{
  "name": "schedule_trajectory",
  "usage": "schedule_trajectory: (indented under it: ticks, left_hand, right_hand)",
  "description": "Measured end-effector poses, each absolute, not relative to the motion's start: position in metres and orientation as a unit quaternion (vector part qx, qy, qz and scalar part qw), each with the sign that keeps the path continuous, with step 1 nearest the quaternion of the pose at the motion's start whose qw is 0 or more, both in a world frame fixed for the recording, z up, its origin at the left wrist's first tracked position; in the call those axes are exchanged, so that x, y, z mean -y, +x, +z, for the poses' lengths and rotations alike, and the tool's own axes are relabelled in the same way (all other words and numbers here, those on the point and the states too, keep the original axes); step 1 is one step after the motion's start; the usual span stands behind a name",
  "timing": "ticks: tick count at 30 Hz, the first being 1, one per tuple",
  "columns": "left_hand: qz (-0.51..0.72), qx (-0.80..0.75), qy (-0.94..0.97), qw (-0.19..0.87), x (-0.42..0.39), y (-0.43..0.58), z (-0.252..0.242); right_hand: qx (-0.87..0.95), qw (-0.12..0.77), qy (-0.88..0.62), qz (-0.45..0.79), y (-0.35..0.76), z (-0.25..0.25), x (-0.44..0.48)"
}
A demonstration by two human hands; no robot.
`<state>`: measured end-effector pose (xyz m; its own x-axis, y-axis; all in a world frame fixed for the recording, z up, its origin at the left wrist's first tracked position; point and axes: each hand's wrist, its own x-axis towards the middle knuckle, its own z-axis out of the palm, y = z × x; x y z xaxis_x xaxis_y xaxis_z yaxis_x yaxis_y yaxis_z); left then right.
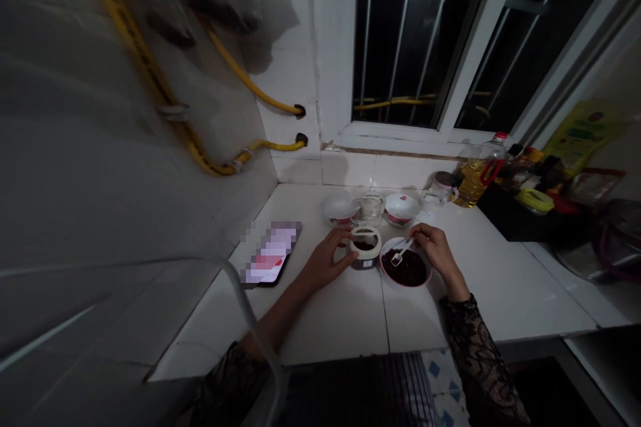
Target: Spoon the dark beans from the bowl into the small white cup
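Observation:
My left hand curls around a small white-rimmed jar with dark contents, holding it on the white counter. My right hand pinches the handle of a small white spoon. The spoon's tip rests in a round bowl filled with a dark reddish-brown food. The jar and the bowl stand side by side, touching or nearly so.
A phone lies at the left. Behind the jar stand two lidded white bowls, a glass jar and a cup. An oil bottle and packets crowd the right. Yellow pipes run along the left wall.

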<state>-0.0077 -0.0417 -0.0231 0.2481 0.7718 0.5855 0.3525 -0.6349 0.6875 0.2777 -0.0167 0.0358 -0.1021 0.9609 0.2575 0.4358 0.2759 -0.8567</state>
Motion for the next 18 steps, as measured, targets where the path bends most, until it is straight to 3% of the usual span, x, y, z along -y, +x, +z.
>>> schedule_trajectory:
  ticks: [6,13,18]
  left_hand:
    - [0.491,-0.368,0.758,0.222,0.041,-0.008,-0.023]
    - [0.49,-0.37,0.759,0.215,0.042,-0.008,-0.024]
    - [0.495,-0.368,0.756,0.219,0.041,-0.008,-0.025]
  right_hand:
    - [0.64,0.455,-0.52,0.336,0.279,0.034,0.015]
    - [0.718,0.424,-0.506,0.217,0.273,0.033,0.017]
    - [0.736,0.386,-0.476,0.288,0.267,0.033,0.019]
